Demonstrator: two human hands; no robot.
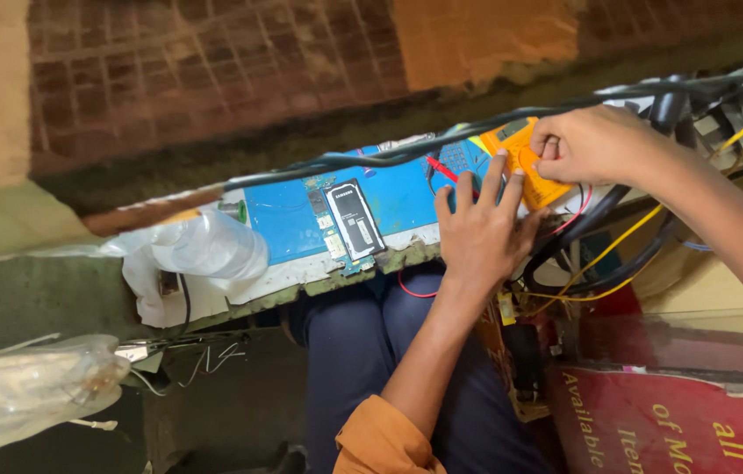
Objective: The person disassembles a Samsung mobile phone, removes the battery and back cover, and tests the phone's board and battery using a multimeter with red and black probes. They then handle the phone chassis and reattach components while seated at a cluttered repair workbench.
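An orange multimeter (525, 167) lies at the right end of a blue work mat (288, 224). My right hand (591, 145) rests on top of the meter, fingers pinched on its dial. My left hand (485, 228) lies flat against the meter's left edge, fingers spread, steadying it. A red probe (441, 168) lies just left of the meter. A phone circuit board (336, 233) with a black battery (355, 219) on it rests in the middle of the mat.
A thick black cable (371, 158) runs across above the mat. Clear plastic bags (204, 246) sit at the mat's left end, another bag (29, 386) lower left. Yellow and black wires (608, 254) tangle at right above a red printed box (670, 421).
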